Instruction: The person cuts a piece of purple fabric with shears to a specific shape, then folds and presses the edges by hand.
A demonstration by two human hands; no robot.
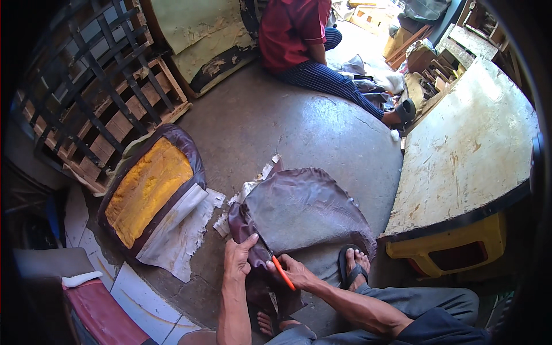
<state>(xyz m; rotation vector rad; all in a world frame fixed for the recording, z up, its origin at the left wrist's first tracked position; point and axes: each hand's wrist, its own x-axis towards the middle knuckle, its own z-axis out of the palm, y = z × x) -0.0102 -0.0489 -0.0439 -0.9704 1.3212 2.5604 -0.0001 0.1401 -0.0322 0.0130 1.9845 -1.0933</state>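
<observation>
A worn dark maroon leather cover (299, 207) lies spread on the floor in front of me, its near edge gathered up between my hands. My left hand (237, 255) pinches that edge, thumb on top. My right hand (292, 271) is closed round scissors (282, 271) with orange handles. Their dark blades point up and left, lying against the leather beside my left thumb; I cannot tell whether they are cutting into it. To the left lies a seat cushion (150, 187) with yellow foam showing inside a maroon border, a frayed whitish cloth (175, 230) hanging from it.
A person in a red shirt (293, 40) sits on the floor ahead. A wooden frame with black webbing (103, 86) leans at the far left. At right stands a stained whitish panel (460, 152) above a yellow piece (448, 247). Scrap wood (443, 69) is piled behind it.
</observation>
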